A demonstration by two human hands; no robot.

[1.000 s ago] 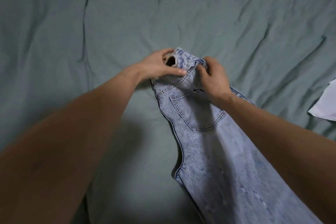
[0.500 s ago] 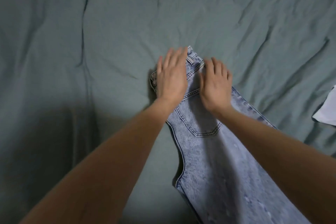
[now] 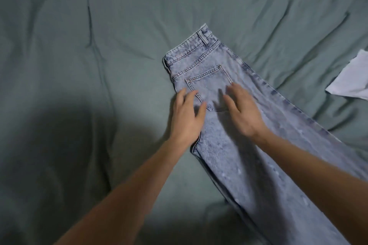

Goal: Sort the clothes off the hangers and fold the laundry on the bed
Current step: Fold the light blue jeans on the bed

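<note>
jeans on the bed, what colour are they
Light blue acid-wash denim jeans, clearest in the head view.

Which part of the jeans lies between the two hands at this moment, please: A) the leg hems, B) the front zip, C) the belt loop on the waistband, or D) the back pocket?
D: the left hand and the right hand lie flat on the jeans, with the stitched back pocket between them.

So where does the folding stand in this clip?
Early. Done: the jeans lie on the bed, halved lengthwise, back pocket up. In hand: the left hand and right hand lie flat on the denim near the pocket, no grip. Left: folding them crosswise, plus the white item at the edge.
</note>
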